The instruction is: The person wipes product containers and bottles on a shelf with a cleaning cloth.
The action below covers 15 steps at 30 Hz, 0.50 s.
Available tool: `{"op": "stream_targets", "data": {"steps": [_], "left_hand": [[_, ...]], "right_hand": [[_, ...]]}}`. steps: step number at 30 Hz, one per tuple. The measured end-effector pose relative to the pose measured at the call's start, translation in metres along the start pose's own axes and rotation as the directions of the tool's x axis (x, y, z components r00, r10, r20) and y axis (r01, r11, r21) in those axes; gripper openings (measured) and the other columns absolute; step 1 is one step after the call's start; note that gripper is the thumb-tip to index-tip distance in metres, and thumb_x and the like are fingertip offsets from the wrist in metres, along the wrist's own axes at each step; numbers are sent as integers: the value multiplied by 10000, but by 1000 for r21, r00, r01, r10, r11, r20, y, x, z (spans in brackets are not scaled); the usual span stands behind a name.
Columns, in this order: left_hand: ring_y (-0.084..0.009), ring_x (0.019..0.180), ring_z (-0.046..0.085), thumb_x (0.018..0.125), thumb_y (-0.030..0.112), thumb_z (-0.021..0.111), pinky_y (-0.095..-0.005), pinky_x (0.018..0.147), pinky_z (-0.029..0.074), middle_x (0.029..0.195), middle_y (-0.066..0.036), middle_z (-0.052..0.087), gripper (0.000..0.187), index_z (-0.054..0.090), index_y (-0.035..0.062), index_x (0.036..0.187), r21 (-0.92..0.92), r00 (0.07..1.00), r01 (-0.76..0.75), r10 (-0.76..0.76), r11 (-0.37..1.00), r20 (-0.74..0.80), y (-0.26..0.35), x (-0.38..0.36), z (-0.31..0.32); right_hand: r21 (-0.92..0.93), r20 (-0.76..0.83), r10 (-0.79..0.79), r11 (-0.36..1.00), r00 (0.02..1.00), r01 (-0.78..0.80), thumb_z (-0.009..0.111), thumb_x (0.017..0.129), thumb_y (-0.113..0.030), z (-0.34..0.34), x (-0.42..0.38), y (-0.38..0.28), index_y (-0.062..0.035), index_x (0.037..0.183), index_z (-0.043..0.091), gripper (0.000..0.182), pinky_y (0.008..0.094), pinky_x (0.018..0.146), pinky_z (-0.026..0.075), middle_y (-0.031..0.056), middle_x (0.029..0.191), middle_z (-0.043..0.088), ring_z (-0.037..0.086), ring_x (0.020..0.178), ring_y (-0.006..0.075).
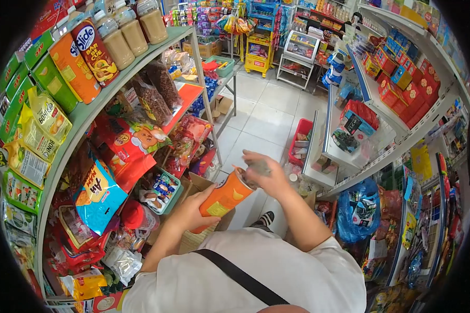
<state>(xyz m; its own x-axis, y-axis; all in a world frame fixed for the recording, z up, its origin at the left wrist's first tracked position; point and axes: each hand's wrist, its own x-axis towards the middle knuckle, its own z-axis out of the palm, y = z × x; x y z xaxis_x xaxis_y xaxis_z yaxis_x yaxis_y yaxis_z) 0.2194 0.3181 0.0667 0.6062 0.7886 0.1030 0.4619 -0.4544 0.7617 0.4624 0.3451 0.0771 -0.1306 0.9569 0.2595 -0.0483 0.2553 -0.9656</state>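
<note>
My left hand (192,211) is wrapped round an orange chip canister (225,195), which tilts up to the right in front of my chest. At the canister's upper end is my right hand (270,180), its fingers bent round a greyish, crumpled, cloth-like wad (258,169) that is blurred. The wad lies close against the canister's rim; whether a lid is on cannot be seen. On the top shelf at my left stand a similar orange canister (74,68) and a dark red barbecue one (95,52).
A green-edged shelf (122,70) curves along my left, with bottles (137,31) and snack bags, including a blue one (98,195). White shelving (381,99) with red boxes (410,94) stands right. A red basket (301,140) sits on the tiled floor (250,115).
</note>
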Motion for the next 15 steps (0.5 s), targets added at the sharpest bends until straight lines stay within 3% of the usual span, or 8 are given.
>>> {"op": "stream_targets", "data": {"steps": [2, 3, 9, 10, 12, 13, 14, 15], "left_hand": [[-322, 1011, 529, 607, 257, 752, -352, 851, 424, 1131, -196, 519, 849, 319, 37, 1304, 112, 997, -74, 75, 991, -7, 6, -3, -3], [-332, 988, 533, 604, 272, 750, -358, 833, 432, 1120, -187, 525, 848, 324, 43, 1301, 121, 996, -87, 88, 989, -3, 4, -6, -4], [-336, 961, 540, 608, 280, 745, -366, 819, 440, 1067, -185, 542, 810, 357, 32, 1275, 243, 984, -180, 172, 953, 52, -1, -21, -4], [-337, 960, 541, 610, 268, 745, -367, 821, 440, 1058, -187, 545, 802, 361, 20, 1269, 257, 976, -217, 206, 942, 67, -4, -21, -4], [-308, 1006, 527, 627, 229, 733, -360, 854, 421, 1104, -183, 519, 801, 331, -5, 1279, 109, 976, -151, 166, 982, -138, -23, -22, 4], [-293, 1029, 521, 636, 210, 728, -356, 871, 411, 1127, -181, 507, 800, 316, -17, 1284, 28, 962, -129, 132, 991, -241, -27, -20, 8], [-275, 1059, 496, 651, 191, 714, -352, 890, 393, 1156, -174, 482, 803, 285, -23, 1295, -94, 925, -144, 100, 985, -368, -26, -15, 10], [-257, 1090, 471, 667, 173, 700, -348, 910, 375, 1185, -168, 457, 805, 255, -29, 1306, -211, 874, -173, 51, 962, -484, -21, -5, 12]], "right_hand": [[-109, 100, -130, 984, 986, 141, 587, 820, -144, 14, 2, 7, -16, 1033, 560, 250, 250, 704, 454, 53, 841, 600, 560, 756, 105], [-73, 140, 6, 997, 990, 4, 573, 830, -158, 15, 0, -1, -2, 1004, 559, 234, 242, 725, 445, 69, 869, 602, 554, 800, 99], [0, 271, 325, 941, 906, -338, 518, 875, -236, 13, 4, 21, -26, 948, 540, 223, 269, 733, 452, 44, 905, 566, 548, 822, 130], [184, 286, 333, 901, 899, -392, 517, 876, -250, 14, 6, 30, -39, 972, 532, 233, 271, 719, 457, 41, 891, 566, 548, 807, 128], [522, 322, 337, 716, 885, -463, 516, 878, -279, 19, 5, 48, -63, 1018, 518, 257, 276, 692, 469, 36, 861, 567, 548, 777, 124], [537, 212, 450, 688, 868, -488, 485, 890, -295, 35, 0, 45, -78, 1091, 475, 295, 278, 694, 478, 36, 898, 563, 552, 784, 133], [565, 327, 454, 609, 829, -557, 476, 893, -284, 40, -7, 52, -93, 1211, 418, 376, 325, 857, 426, 85, 1095, 524, 514, 1003, 197], [487, 244, 270, 797, 932, -358, 469, 893, -261, 63, -14, 56, -85, 1261, 371, 420, 353, 926, 357, 104, 1205, 442, 431, 1109, 227]]}}
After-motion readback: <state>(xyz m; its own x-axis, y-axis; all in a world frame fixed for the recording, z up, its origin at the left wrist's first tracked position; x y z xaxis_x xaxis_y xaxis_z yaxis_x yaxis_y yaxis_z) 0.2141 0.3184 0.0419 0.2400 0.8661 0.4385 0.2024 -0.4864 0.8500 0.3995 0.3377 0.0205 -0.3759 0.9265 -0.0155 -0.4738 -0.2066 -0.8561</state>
